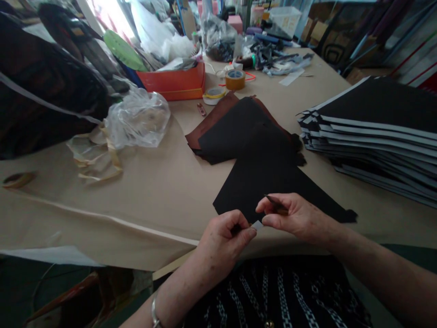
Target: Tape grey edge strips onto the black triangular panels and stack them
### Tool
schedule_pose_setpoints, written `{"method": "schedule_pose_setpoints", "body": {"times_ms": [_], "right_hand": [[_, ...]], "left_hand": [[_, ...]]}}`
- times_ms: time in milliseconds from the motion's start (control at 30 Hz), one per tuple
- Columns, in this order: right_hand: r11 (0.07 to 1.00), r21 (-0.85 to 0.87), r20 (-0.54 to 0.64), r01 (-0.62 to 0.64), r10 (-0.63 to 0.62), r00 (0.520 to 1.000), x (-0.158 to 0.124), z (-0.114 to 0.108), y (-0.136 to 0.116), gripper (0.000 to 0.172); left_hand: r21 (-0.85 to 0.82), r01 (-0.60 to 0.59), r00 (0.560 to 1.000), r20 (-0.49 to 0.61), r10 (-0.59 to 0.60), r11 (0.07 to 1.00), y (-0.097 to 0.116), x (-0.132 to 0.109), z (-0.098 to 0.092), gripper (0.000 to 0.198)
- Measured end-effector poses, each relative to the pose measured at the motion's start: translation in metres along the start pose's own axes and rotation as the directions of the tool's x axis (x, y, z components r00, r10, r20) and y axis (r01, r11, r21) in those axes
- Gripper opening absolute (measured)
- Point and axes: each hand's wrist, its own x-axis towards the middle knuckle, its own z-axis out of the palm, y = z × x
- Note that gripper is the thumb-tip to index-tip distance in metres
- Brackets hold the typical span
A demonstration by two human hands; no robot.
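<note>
My left hand [228,234] is closed, pinching a strip of pale tape whose whitish end [257,225] sticks out past thumb and forefinger. The long strip [112,218] runs left from that hand to a tape roll [19,180] lying near the table's left edge. Curled fingers of my right hand [296,216] hold a small dark pointed blade-like tool [275,203]; its exact kind is unclear. Its thumb and forefinger are right beside the tape end; I cannot tell whether they grip it. Just beyond both hands lies a black sheet piece [262,177].
Black and brown pieces [208,120] overlap farther back. On the right rises a stack of black sheets with pale edges [375,132]. A clear plastic bag [139,116], a red box [174,82], two tape rolls [235,79] and clutter occupy the left and back.
</note>
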Motion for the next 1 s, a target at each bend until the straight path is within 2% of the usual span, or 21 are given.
{"method": "schedule_pose_setpoints", "body": {"times_ms": [133, 233, 333, 433, 533, 600, 700, 800, 1000], "right_hand": [[1.000, 0.005, 0.039, 0.014, -0.014, 0.999, 0.003, 0.003, 0.005, 0.011], [0.994, -0.097, 0.060, 0.052, -0.046, 0.997, 0.001, 0.003, 0.002, 0.008], [0.981, -0.176, 0.041, 0.078, -0.072, 0.997, -0.006, -0.002, 0.000, 0.008], [0.979, -0.191, -0.040, 0.077, -0.086, 0.995, -0.020, -0.024, 0.005, 0.009], [0.992, -0.124, -0.191, 0.007, -0.030, 0.981, -0.043, -0.064, 0.021, 0.012], [0.995, -0.060, -0.325, -0.084, 0.060, 0.944, -0.060, -0.092, 0.037, 0.017], [0.975, -0.019, -0.482, -0.220, 0.184, 0.857, -0.081, -0.124, 0.062, 0.024], [0.956, -0.044, -0.529, -0.290, 0.224, 0.819, -0.091, -0.133, 0.080, 0.027], [0.945, -0.123, -0.506, -0.302, 0.202, 0.838, -0.090, -0.126, 0.088, 0.023]], "left_hand": [[0.046, -0.018, 1.000, 0.013, 0.018, 0.999, -0.001, 0.003, 0.004, 0.019], [0.098, -0.010, 0.999, 0.035, 0.006, 0.995, -0.003, 0.006, 0.005, 0.019], [0.211, 0.026, 0.993, 0.104, -0.049, 0.977, -0.006, 0.012, 0.003, 0.020], [0.325, 0.012, 0.985, 0.160, -0.067, 0.946, -0.008, 0.019, -0.004, 0.026], [0.356, 0.006, 0.981, 0.177, -0.074, 0.935, -0.008, 0.026, -0.016, 0.032], [0.381, 0.041, 0.975, 0.187, -0.120, 0.924, -0.007, 0.031, -0.024, 0.035], [0.428, 0.115, 0.964, 0.170, -0.205, 0.897, -0.009, 0.038, -0.033, 0.037], [0.445, 0.152, 0.957, 0.157, -0.244, 0.882, -0.015, 0.045, -0.036, 0.036], [0.486, 0.183, 0.944, 0.158, -0.291, 0.855, -0.019, 0.054, -0.035, 0.034]]}}
